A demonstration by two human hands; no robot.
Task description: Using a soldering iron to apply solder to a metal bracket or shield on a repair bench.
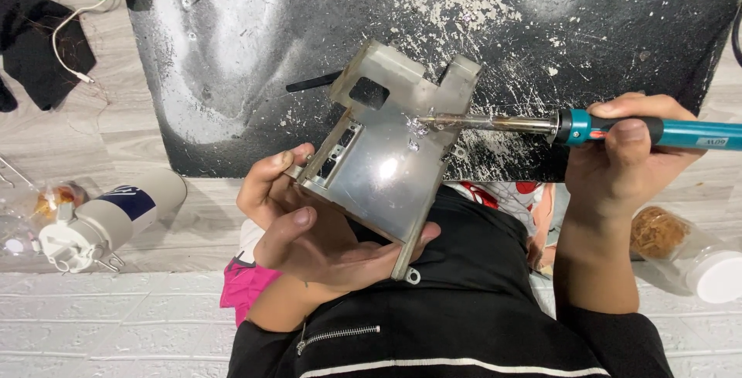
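The metal shield bracket (pixel 386 161) sits tilted in the left hand (pixel 309 227), its lower edge resting across the open palm while fingers and thumb curl around its left side, above the person's lap at the edge of the spattered black work mat (pixel 232 61). The right hand (pixel 618 158) is closed in a fist around the teal soldering iron (pixel 587 127), held level, its tip touching a solder blob on the bracket's upper face.

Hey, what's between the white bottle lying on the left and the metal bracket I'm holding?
In the head view, your left hand lies between them, gripping the metal bracket; from the white bottle to the hand there is only pale wood-grain floor.
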